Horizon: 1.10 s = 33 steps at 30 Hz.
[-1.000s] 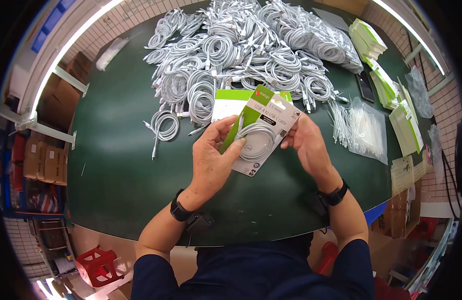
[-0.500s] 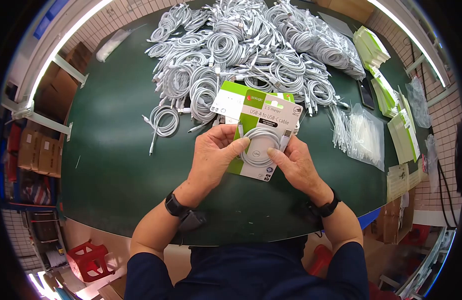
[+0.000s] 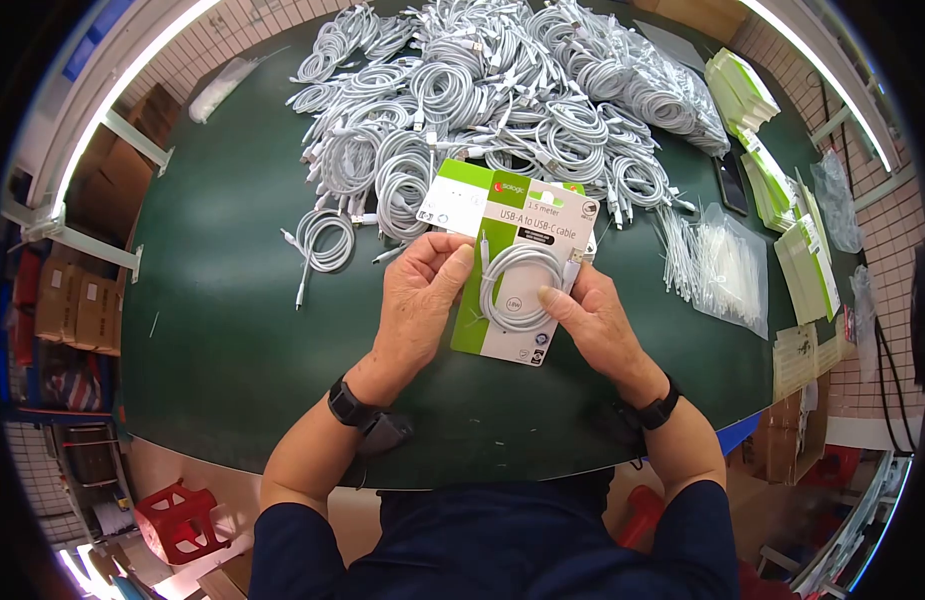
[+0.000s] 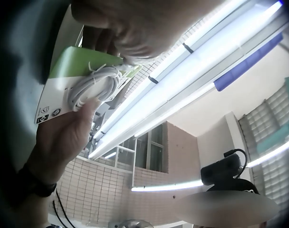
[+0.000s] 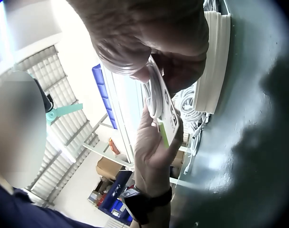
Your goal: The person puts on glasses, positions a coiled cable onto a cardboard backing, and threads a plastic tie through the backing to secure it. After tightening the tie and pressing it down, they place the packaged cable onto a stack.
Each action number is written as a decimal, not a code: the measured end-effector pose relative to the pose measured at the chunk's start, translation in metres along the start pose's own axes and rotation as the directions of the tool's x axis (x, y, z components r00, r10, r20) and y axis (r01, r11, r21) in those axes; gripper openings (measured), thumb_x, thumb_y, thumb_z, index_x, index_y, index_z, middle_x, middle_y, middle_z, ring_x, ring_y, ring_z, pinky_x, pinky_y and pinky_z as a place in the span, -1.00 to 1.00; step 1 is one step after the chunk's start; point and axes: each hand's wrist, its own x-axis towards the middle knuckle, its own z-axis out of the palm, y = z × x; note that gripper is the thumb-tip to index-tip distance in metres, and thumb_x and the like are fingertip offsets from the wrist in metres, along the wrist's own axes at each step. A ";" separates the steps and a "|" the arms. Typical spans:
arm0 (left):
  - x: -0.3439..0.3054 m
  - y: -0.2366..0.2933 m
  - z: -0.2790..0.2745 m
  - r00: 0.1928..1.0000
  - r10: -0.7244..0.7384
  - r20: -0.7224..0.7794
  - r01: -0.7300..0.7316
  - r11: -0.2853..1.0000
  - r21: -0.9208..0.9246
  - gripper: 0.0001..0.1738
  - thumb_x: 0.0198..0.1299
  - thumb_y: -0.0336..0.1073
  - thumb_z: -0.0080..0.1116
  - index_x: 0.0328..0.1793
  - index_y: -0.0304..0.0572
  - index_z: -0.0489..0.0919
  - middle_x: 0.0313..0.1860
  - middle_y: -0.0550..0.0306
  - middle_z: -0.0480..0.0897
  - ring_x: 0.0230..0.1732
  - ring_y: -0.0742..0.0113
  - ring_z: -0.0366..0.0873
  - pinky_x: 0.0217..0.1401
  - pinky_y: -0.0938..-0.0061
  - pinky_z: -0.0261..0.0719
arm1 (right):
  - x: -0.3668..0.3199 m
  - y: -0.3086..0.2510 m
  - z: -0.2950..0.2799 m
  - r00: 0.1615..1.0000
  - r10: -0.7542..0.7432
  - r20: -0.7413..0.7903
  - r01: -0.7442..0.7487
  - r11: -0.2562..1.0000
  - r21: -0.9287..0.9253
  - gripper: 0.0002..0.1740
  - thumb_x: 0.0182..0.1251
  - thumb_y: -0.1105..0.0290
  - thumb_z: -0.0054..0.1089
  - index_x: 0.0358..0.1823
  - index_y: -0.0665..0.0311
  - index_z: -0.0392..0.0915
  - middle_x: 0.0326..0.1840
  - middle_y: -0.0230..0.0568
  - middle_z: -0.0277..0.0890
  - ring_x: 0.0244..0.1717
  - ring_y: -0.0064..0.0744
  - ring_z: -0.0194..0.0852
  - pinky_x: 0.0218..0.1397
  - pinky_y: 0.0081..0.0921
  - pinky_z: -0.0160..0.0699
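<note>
A green and white card [image 3: 562, 222] printed "USB-A to USB-C cable" carries a coiled white cable [image 3: 522, 315] on its front. The right hand [image 3: 609, 325] grips the card's right edge, its thumb on the coil. At the left edge the left hand [image 3: 420, 300] has thumb and index finger pinched together at the card, near one cable connector; what lies between the fingertips is hidden. The right wrist view shows the card [image 5: 169, 116] nearly edge-on, with the coil standing out from it. Behind the card in the head view is another green and white card [image 3: 452, 205].
A large heap of coiled white cables [image 3: 442, 95] covers the back of the green table [image 3: 232, 370]. One separate coil [image 3: 329, 243] lies at its left. To the right are white ties in a bag [image 3: 730, 265], a phone [image 3: 730, 185] and stacked cards [image 3: 807, 255].
The right hand has come onto the card's edge with its thumb on the coil. The card has turned more upright, and the left thumb has moved off the coil to the card's left edge.
</note>
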 end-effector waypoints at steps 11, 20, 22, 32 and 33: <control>0.000 0.007 -0.007 0.996 -0.066 0.061 0.061 0.995 0.080 -0.83 0.48 -0.26 0.37 -0.03 -0.19 0.67 -0.19 0.29 0.74 -0.24 0.63 0.62 -0.18 0.64 0.58 | -0.003 -0.002 0.000 0.999 0.012 0.033 -0.011 1.000 -0.021 -0.55 0.64 0.31 0.19 0.36 0.48 0.48 0.19 -0.12 0.70 0.15 -0.45 0.67 0.22 -0.41 0.69; -0.004 0.003 0.002 0.997 -0.053 0.060 0.052 0.998 0.020 -0.82 0.45 -0.26 0.42 -0.06 -0.16 0.65 -0.20 0.30 0.74 -0.22 0.66 0.57 -0.14 0.66 0.51 | -0.002 -0.003 0.001 0.995 0.068 0.074 -0.068 0.998 -0.006 -0.52 0.55 0.41 0.29 0.39 0.44 0.45 0.17 -0.13 0.70 0.11 -0.43 0.70 0.18 -0.39 0.72; -0.001 -0.004 -0.006 0.991 -0.113 0.071 0.118 0.990 -0.078 -0.82 0.44 -0.27 0.43 -0.09 -0.15 0.64 -0.17 0.28 0.74 -0.20 0.63 0.59 -0.08 0.63 0.56 | -0.003 -0.007 0.007 0.994 0.035 0.106 -0.032 0.999 -0.031 -0.46 0.46 0.45 0.39 0.39 0.44 0.44 0.15 -0.14 0.70 0.10 -0.44 0.70 0.15 -0.41 0.73; -0.002 -0.004 -0.001 0.997 -0.067 0.027 0.067 0.998 0.002 -0.69 0.45 -0.29 0.41 0.17 -0.22 0.58 -0.07 0.18 0.75 -0.03 0.51 0.67 0.05 0.54 0.66 | -0.003 -0.009 0.008 0.992 0.076 0.103 -0.071 0.996 -0.055 -0.41 0.31 0.46 0.53 0.32 0.44 0.51 0.09 -0.15 0.72 0.02 -0.47 0.73 0.11 -0.43 0.75; -0.002 -0.004 0.001 0.999 0.006 0.034 -0.008 0.998 0.068 -0.58 0.43 -0.33 0.40 0.30 -0.25 0.50 0.00 0.13 0.72 0.01 0.48 0.68 0.09 0.52 0.67 | -0.002 -0.010 0.007 0.992 0.070 0.104 -0.064 0.996 -0.057 -0.42 0.31 0.46 0.53 0.32 0.44 0.51 0.09 -0.15 0.72 0.01 -0.47 0.73 0.11 -0.44 0.75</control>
